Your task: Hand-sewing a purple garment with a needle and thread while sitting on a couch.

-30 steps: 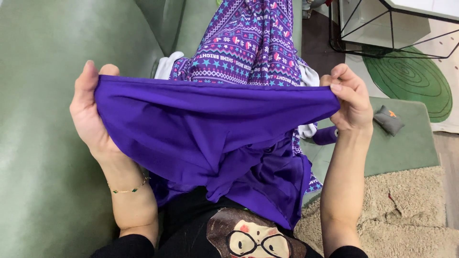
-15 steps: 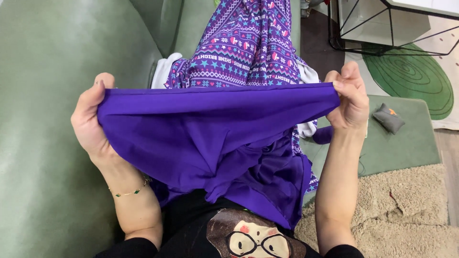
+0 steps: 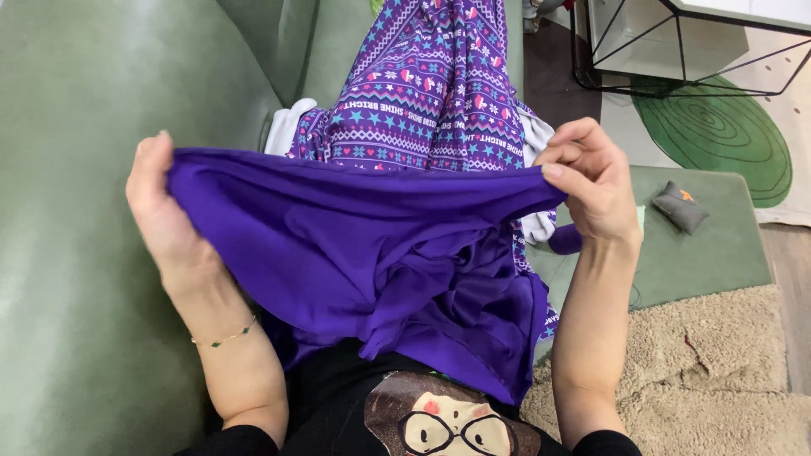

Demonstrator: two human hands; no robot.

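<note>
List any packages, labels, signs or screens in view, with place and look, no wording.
No packages, signs or screens.
Patterned leggings: beyond the purple cloth that the left hand and right hand hold stretched; purple, with bands of white lettering, stars and hearts.
Shirt print: bottom centre, cartoon face with glasses on black.

Left hand [image 3: 165, 219] and right hand [image 3: 591, 181] stretch a purple garment [image 3: 363, 253] over patterned leggings [image 3: 431, 93].

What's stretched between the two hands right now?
In the head view, a plain purple garment spans from the left hand to the right hand, its top edge pulled taut between them.
</note>
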